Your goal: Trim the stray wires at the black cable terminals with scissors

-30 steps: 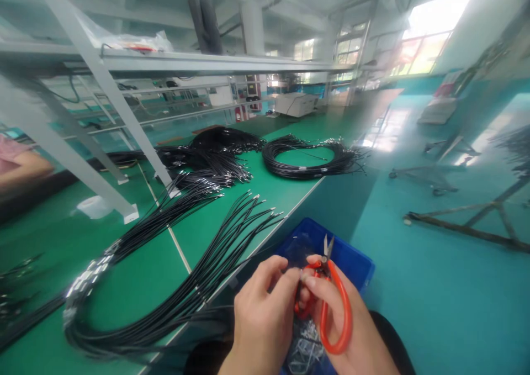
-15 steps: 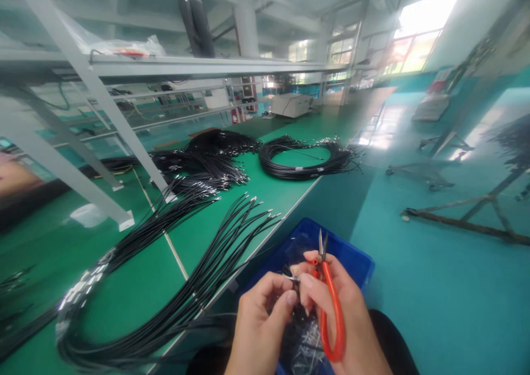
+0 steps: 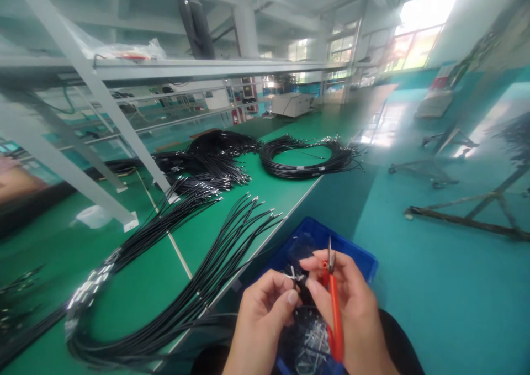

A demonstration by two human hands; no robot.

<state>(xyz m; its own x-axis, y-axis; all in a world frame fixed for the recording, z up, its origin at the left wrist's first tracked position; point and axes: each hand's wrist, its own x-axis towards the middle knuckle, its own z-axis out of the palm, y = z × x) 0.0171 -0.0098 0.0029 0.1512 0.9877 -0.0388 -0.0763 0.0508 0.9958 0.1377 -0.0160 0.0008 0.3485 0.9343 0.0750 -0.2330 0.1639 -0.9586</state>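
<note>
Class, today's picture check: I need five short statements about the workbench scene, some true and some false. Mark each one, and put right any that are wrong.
1. The right hand holds red-handled scissors. True.
2. The scissors' blades point down toward the bottom of the picture. False: they point up in the picture.
3. A round coil of black cables lies on the green table. True.
4. The blue bin stands on the table. False: the blue bin is off the tabletop, beside its edge.
5. Both hands wear gloves. False: both are bare.
</note>
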